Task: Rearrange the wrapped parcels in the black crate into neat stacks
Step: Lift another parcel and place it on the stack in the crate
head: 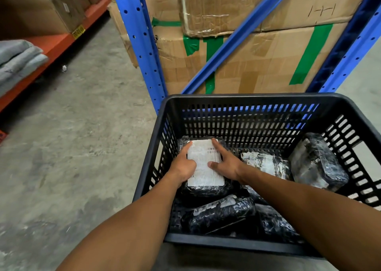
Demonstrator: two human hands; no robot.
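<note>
Right, both hands are down in the black crate [255,98], and they have the labelled parcel [205,167] between them in the crate's far-left corner. The left hand [182,166] clasps its left edge, fingers [188,146] curled over the far corner; the right hand [225,165] lies spread and flat on the white label, pressing rather than gripping. It looks to be sitting on another dark parcel, so this reads as squaring up a stack. To do it well, I'd say keep the parcel level, line its edges with the one beneath and nudge it snug toward the crate's left wall before letting go.

Elsewhere in the crate it's untidy: a second labelled parcel [266,164] lies flat just right of the held one, a plastic-wrapped black parcel [317,161] leans tilted against the crate's right wall, and more black parcels [218,214] lie jumbled along the near wall. Plenty left to sort
</note>
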